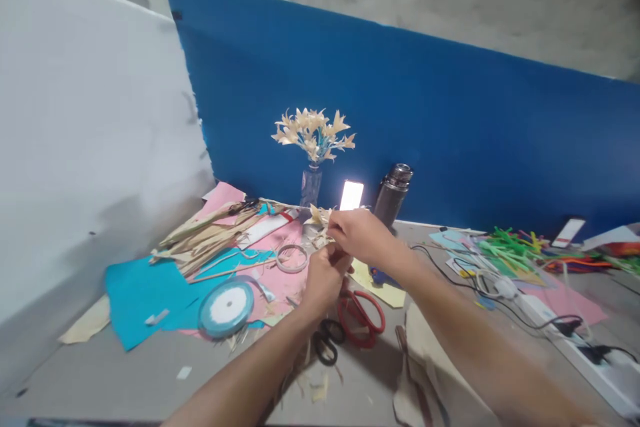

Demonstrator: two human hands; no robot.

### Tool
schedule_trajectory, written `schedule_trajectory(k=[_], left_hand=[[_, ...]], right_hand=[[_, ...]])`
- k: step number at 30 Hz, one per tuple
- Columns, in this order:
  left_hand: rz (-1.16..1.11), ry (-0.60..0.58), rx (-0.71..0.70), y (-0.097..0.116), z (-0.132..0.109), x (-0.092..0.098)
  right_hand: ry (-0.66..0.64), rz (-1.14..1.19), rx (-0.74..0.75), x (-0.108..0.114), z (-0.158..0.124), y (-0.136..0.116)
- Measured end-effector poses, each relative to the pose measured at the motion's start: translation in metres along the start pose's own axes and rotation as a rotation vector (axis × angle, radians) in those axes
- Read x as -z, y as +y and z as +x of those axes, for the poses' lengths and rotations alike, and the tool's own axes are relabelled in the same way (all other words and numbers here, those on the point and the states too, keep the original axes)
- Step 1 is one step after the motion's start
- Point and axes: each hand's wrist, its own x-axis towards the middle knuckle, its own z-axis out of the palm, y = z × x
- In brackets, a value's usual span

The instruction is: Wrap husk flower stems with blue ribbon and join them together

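My left hand (324, 275) and my right hand (364, 235) are close together above the middle of the table, the right one higher. Both have their fingers closed in a pinch; whatever is between them is hidden. Pale husk-like petals (317, 216) show just left of my right fingertips; I cannot tell whether they are held. Below my hands lie red-handled scissors (361, 320) and black-handled scissors (328, 341). A roll of tape (292, 258) is left of my left hand, and a spool of blue ribbon (227, 307) lies farther left.
Behind stand a vase (311, 187) of pale husk flowers (314, 130), a lit phone (352, 195) and a thermos (394, 193). Dried husks (207, 240) lie on blue paper (130, 297) at left. Green pipe cleaners (510, 250) and a power strip (565, 347) with cables are at right.
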Motion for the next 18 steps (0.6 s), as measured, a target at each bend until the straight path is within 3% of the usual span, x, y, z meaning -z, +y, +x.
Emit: schedule_trajectory(k=[4,8,10,14,18], left_hand=[[-0.019,0.025,0.015,-0.002,0.0,-0.001],[-0.118,0.055,0.01,0.005,0.001,0.0],[-0.133,0.07,-0.003,0.009,0.002,0.001],[-0.079,0.043,-0.025,0.009,0.002,0.002],[-0.004,-0.012,0.002,-0.002,0.002,0.001]], right_hand=[[0.115,0.084,0.012,-0.011,-0.018,0.0],[0.41,0.284,0.07,-0.019,-0.051,0.002],[0.507,0.413,-0.055,-0.028,-0.065,0.008],[0.457,0.804,-0.359,-0.059,-0.073,0.028],[0.323,1.288,-0.472,-0.084,-0.071,0.041]])
